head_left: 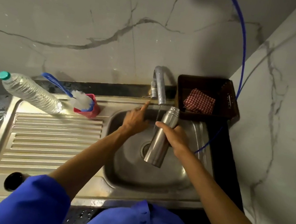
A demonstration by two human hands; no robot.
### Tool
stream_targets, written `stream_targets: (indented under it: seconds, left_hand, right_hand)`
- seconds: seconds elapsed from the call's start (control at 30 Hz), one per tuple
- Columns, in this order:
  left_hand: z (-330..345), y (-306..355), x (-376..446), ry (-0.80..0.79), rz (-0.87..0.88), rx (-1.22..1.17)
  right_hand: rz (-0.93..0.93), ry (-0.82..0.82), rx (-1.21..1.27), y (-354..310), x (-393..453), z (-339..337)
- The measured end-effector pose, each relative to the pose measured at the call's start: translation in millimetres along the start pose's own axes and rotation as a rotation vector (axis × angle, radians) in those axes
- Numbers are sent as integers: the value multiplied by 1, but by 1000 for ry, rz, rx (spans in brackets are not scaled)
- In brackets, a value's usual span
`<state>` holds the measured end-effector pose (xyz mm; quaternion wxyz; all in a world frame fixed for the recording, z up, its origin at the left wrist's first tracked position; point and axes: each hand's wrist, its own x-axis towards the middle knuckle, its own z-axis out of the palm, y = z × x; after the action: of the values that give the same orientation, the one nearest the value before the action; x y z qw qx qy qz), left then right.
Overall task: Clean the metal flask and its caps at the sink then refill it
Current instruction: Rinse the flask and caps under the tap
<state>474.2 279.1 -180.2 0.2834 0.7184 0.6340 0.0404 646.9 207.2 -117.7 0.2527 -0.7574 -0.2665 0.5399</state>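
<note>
two bare hands work over a steel sink [175, 181] as a person in blue sleeves rinses a metal flask [160, 142] under a thin stream from the tap [159, 86]. the right hand [176, 139] is wrapped around the flask's middle, fingers closed on the brushed body, holding it tilted over the drain with its uncapped threaded neck up near the spout, though the water seems to fall just beside the mouth rather than into it. the left hand [136, 119] holds nothing; its forefinger is stretched out to the small lever at the tap's base and the other fingers are loosely curled. the flask looks rigid and dent-resistant rather than fragile, light while empty and likely to grow noticeably heavier as it fills (a wet, smooth steel wall is slippery, so the full wrap around the mid-body seems the sound place to hold it, not the narrow neck). no caps can be made out in the basin. on the drainboard a clear plastic bottle [31, 92] with a green cap lies on its side near a red cup [90, 110] holding a white bottle brush [81, 100]; a checked cloth [199, 101] sits in a dark basket [230, 107] right of the tap. no brand, label or legible writing shows on the flask or anything else.
</note>
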Motion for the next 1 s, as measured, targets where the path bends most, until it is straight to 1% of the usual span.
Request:
stream_targets:
  seconds: [0.03,0.07,0.13,0.17,0.2,0.27,0.3,0.33,0.37,0.43,0.47,0.53,0.6,0.63,0.73,0.8,0.83,0.87,0.93,1.0]
  left_hand:
    - [-3,1,-6,-22,-15,-167]
    - [-6,7,-17,-56,-64,-382]
    - [-7,25,-47,-138,-220,-809]
    - [-5,28,-63,-160,-226,-911]
    - [-1,26,-77,-172,-200,-951]
    - [11,19,-99,-177,-111,-909]
    - [16,15,-107,-170,-102,-852]
    - [23,12,-109,-158,-140,-831]
    - [26,14,-112,-154,-180,-856]
    - [28,22,-114,-185,-240,-977]
    - [30,24,-112,-196,-255,-1035]
    - [33,21,-109,-213,-252,-1068]
    - [33,16,-107,-209,-240,-1010]
    - [32,14,-107,-197,-225,-949]
    - [28,20,-103,-135,-201,-673]
    - [26,34,-101,-88,-213,-547]
    - [26,37,-99,-67,-234,-522]
    - [25,38,-96,-62,-252,-534]
    - [21,32,-92,-105,-273,-628]
    - [15,30,-93,-144,-283,-709]
  right_hand:
    - [20,3,25,-6,2,11]
    - [43,-5,55,-11,4,20]
    - [52,-15,105,-14,8,30]
    - [65,-29,119,-14,11,36]
    - [85,-47,130,-14,12,41]
    - [102,-45,149,-15,15,45]
    - [99,-46,132,-16,15,47]
    - [86,-55,117,-17,15,49]
    - [62,-62,117,-19,14,50]
    - [24,-92,117,-25,7,49]
    - [12,-104,115,-27,4,48]
    - [-8,-138,101,-30,0,41]
    - [-20,-155,98,-30,2,36]
    - [-18,-134,114,-29,6,35]
    - [20,-44,178,-27,12,39]
    - [62,-74,194,-23,9,43]
    - [58,-93,189,-22,5,44]
    - [35,-111,171,-23,3,42]
    - [-5,-191,148,-29,5,35]
    - [0,-271,225,-35,11,29]
